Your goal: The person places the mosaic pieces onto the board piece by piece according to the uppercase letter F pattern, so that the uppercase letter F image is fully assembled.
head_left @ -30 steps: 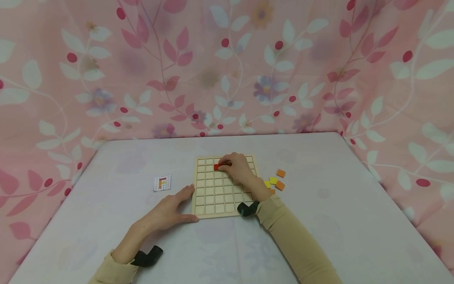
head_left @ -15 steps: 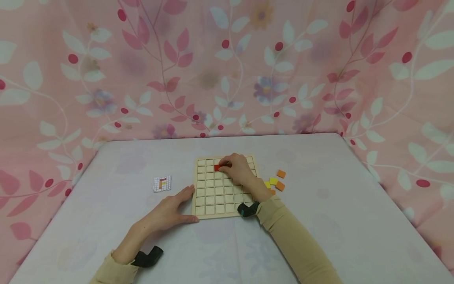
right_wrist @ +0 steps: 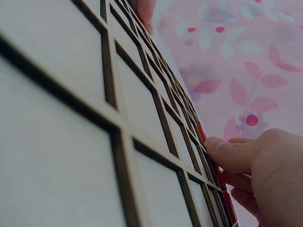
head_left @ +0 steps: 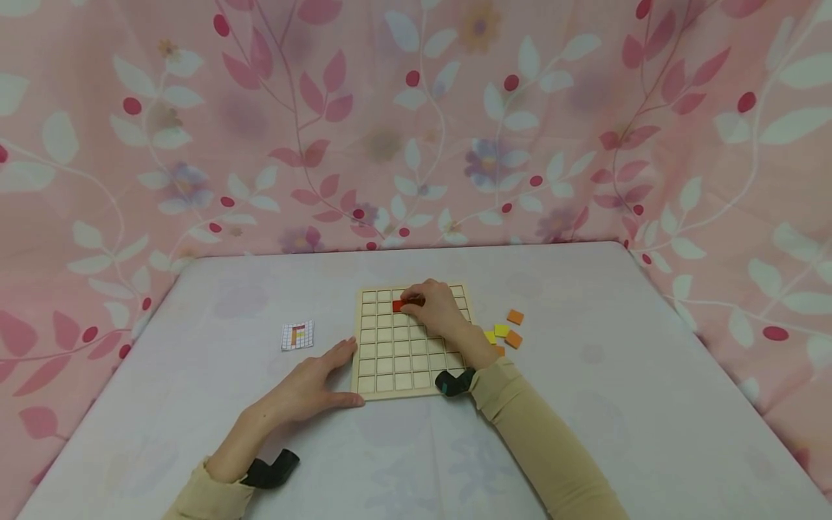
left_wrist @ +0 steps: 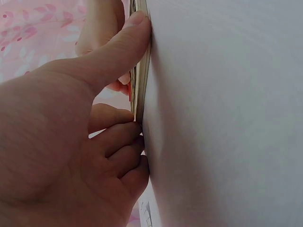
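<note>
Pink fabric (head_left: pixel 383 130) printed with leaves, berries and flowers hangs behind a tabletop (head_left: pixel 624 404) covered in pale cloth. Near its middle lies a wooden grid board (head_left: pixel 385 395), and the red tiles (head_left: pixel 397 306) are on it, in the second row from the far edge. One shows clearly in the third column from the left; more red continues to the right beneath the fingers, so the pieces together make a strip running left to right along the row. Their count cannot be told.

Right hand (head_left: pixel 438 310) is the nearer one, reaching over the board from its right side. Its thumb and fingertips are drawn close together, pinching at the red; the clearly visible tile sticks out just left of this grip. Whether the pinched piece is fully seated in its cell is hidden.

Left hand (head_left: pixel 315 383) has hold of no tile: its thumb and fingers are spread apart, touching the board around its near left corner, well apart from the red strip.

Left of the board lies a small pattern card (head_left: pixel 297 336); to the right are loose orange tiles (head_left: pixel 513 339) and yellow tiles (head_left: pixel 501 330), partly behind the right wrist.
</note>
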The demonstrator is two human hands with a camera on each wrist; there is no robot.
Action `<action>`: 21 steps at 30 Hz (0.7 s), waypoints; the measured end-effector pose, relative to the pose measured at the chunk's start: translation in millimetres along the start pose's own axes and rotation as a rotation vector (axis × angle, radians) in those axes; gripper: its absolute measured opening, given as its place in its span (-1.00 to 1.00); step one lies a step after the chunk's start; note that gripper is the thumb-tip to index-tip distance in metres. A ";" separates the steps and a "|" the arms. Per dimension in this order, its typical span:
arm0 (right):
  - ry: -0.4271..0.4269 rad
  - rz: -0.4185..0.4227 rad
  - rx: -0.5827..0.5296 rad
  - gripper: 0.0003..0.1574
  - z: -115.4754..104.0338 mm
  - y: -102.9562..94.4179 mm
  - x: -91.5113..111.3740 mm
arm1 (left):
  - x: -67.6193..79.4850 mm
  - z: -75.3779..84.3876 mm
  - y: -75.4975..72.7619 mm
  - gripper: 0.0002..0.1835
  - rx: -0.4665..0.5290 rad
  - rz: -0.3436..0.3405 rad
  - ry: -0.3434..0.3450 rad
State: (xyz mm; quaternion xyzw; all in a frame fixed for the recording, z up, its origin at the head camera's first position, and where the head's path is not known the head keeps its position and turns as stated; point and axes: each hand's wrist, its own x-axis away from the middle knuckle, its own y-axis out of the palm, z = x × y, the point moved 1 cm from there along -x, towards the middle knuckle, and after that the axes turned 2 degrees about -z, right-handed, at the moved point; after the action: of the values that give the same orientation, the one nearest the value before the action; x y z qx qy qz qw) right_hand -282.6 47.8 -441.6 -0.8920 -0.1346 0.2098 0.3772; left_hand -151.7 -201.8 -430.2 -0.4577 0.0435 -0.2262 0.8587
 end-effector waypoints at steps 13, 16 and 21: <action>0.058 -0.029 -0.146 -0.74 -11.4 -27.3 -2.6 | -0.3 -0.4 1.2 0.13 0.005 0.006 -0.002; 0.020 -0.040 -0.156 -0.73 -14.6 -40.0 1.5 | -1.3 -0.6 1.6 0.12 0.003 0.007 0.007; 0.027 -0.050 -0.159 -0.74 -6.1 -56.9 13.1 | -0.9 -1.5 1.3 0.13 -0.009 0.009 -0.001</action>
State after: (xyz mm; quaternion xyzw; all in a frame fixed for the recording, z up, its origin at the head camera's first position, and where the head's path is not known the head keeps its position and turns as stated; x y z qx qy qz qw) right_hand -272.9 88.0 -399.8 -0.9182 -0.1678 0.1769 0.3121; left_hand -152.5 -201.9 -432.2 -0.4616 0.0460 -0.2219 0.8576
